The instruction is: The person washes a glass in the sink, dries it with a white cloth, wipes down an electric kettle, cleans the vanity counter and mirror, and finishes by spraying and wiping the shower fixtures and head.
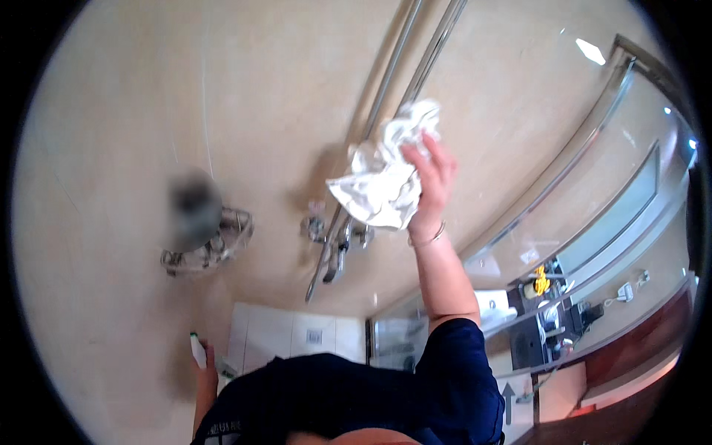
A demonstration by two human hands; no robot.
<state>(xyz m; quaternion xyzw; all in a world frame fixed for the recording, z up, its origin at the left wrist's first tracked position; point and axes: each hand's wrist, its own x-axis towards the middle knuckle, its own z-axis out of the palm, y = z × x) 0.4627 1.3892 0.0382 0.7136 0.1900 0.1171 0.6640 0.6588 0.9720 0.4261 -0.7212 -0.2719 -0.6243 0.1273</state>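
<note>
My right hand is raised and grips a crumpled white cloth, held in front of the metal shower riser pipe. A chrome shower mixer is on the beige wall below the cloth. Low at the left, my left hand holds a small white object with a green edge; its kind cannot be told. A blurred round grey thing, perhaps a shower head, hangs before a wire corner basket.
A curved glass shower enclosure with a metal rail runs along the right. Beyond it stands a dark vanity counter with several items, among them something yellow. A floor drain lies in the white tiles below.
</note>
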